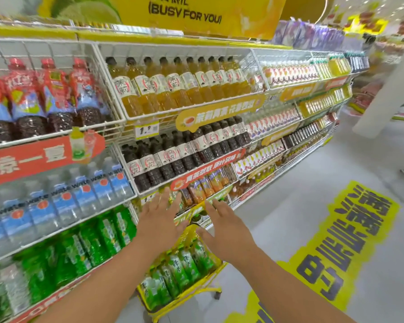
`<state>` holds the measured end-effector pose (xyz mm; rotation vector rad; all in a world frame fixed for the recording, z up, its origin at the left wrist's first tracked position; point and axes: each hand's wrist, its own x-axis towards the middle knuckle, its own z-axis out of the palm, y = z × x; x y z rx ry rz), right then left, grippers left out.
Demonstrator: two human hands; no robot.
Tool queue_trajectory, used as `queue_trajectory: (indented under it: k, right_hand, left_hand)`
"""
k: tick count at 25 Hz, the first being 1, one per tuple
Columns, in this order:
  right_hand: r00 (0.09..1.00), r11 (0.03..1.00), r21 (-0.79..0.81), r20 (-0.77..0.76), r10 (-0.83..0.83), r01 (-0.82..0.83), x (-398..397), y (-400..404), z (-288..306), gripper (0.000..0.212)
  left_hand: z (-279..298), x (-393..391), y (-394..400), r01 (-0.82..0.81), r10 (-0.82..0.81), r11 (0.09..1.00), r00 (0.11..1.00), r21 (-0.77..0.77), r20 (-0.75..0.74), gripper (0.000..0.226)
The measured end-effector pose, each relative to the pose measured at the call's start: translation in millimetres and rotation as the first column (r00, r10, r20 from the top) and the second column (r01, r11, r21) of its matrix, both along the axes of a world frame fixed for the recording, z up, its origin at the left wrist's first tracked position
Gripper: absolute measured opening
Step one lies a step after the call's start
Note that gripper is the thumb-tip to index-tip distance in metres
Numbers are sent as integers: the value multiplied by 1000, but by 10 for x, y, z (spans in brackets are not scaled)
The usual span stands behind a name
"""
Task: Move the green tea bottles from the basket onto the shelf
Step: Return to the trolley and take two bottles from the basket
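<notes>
Open hands over a full basket

Yellow basket point(216, 262) holds green tea bottles point(187, 266) lying packed; left hand point(159, 217) and right hand point(226, 229) hover above, fingers spread, empty, beside the shelf point(63, 231).

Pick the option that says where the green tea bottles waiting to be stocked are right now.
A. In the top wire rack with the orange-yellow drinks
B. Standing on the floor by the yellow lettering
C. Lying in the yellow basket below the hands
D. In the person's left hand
C: the green tea bottles lie packed in the yellow basket, while the left hand and right hand are both open and empty above it.
</notes>
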<state>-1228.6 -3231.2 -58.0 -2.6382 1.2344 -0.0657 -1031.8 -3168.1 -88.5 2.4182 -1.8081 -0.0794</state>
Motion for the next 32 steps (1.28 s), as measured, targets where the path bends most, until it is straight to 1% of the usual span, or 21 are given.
queue_trajectory:
  k: [4,9,12,14,17,19,21,26,32]
  right_hand:
    - [998,998,24,23,53,-53,171,-632,-87,79]
    - [978,978,38,41,204,-205,442,-1476,-365,80]
    - [948,945,72,37,317,-319,593,-1978,-567,79]
    - [926,919,110,27,377,-378,646,-2260,-685,80]
    - [888,874,164,43,458,-458,722,-2569,-856,78]
    - [866,849,190,15,500,-493,766,-2688,-1008,77]
    - [850,826,244,-10,527,-509,807,-2786,-1316,78]
    - [859,810,354,-35,511,-468,881,-2767,-2361,78]
    - [890,796,497,-95,446,-345,930,-2549,-3857,79]
  left_hand:
    - [-27,116,-503,-49,49,999,999,-1,-22,80]
    - [-243,200,-950,-199,199,980,979,16,-42,79]
    - [-393,170,-1191,-331,331,944,942,2,-59,75]
    - [-532,105,-1302,-414,414,910,909,5,-42,76]
    - [-777,-22,-1490,-512,514,857,856,50,-51,80]
    - [-923,-73,-1598,-552,557,829,828,86,-57,80]
    - [-1208,-108,-1708,-574,587,806,805,144,-78,82]
    - [-2147,-120,-1741,-597,650,755,737,272,-185,82]
    - [-3539,-178,-1512,-602,722,686,632,408,-281,83]
